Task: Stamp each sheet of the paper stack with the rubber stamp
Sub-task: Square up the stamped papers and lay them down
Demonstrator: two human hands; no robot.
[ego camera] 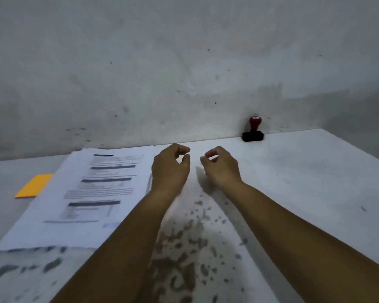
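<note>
Both bare forearms are extended over a white tabletop [293, 182] whose near part is marked with dark grey blotches and specks. The left hand [170, 169] is held above the tabletop just beside the right edge of the paper stack [90, 193], its fingers loosely curled and nothing gripped; whether the heel of the hand touches the paper's edge cannot be told. The right hand [221, 168] is held near it, a narrow gap being left between the two, with the fingers likewise curled inward and nothing held, and a faint shadow is cast below it on the tabletop. The paper stack is laid on the left side of the tabletop, slightly fanned at its near edge, and its top sheet is printed with blurred lines of text and dark bars; a small bluish mark is seen near the sheet's lower right corner, too blurred to be read. An orange pad [34, 185] is partly tucked under the stack's left edge. The rubber stamp [253, 130], with a red knobbed handle and a black base, is stood upright at the far edge of the tabletop against the stained grey wall [184, 62], well apart from both hands and to the right of them
</note>
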